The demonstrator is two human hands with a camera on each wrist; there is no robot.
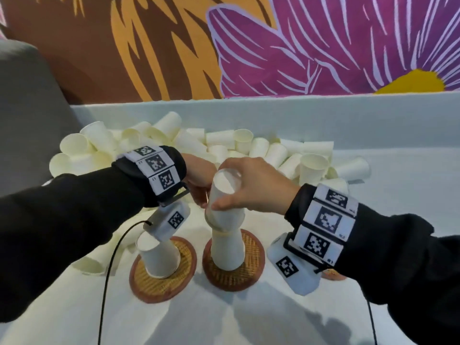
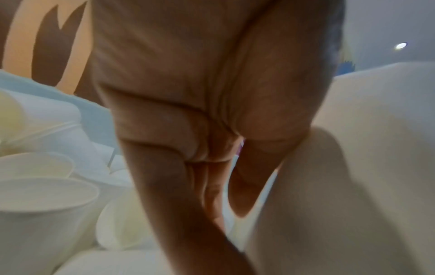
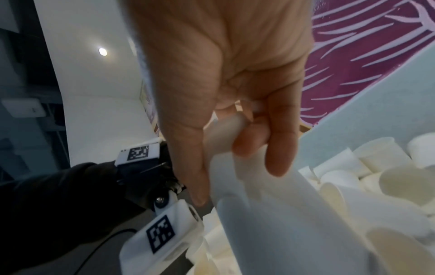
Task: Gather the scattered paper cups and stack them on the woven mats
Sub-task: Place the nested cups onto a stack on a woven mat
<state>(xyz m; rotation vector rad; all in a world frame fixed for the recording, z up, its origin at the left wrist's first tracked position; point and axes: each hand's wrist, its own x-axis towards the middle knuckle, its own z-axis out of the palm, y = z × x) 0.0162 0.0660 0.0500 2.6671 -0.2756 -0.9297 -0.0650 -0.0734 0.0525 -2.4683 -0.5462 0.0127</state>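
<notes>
As seen from the head camera, both black-sleeved arms reach forward over the white table [image 1: 373, 183] and meet at the middle of the view. The right hand [image 1: 258, 185] comes in from 4 o'clock, palm down, its grip closed round the top paper cup [image 1: 225, 185], which sits upside down and tilted on a tall stack of cups [image 1: 226, 245]; thumb at the near side, fingers over the far side. The stack stands on the middle woven mat [image 1: 234, 277]. The left hand [image 1: 199, 178] comes from 9 o'clock and touches the stack's left side just under that top cup; how far its grip closes I cannot tell here. At 7 o'clock of the stack a single upturned cup [image 1: 159, 255] stands on the left woven mat [image 1: 161, 285]. A loose pile of cups [image 1: 224, 145] lies at 12 o'clock, along the table's back wall.

In the left wrist view, the left hand [image 2: 188, 111] fills the frame, its fingers [image 2: 247, 186] lying fairly straight against a white cup wall [image 2: 341, 167] at 3 o'clock; blur hides the fingertips.

In the right wrist view, the right hand [image 3: 230, 83] has thumb and fingers curled round the top cup [image 3: 226, 134], pinching its upper end, with loose cups [image 3: 376, 167] at 4 o'clock.
</notes>
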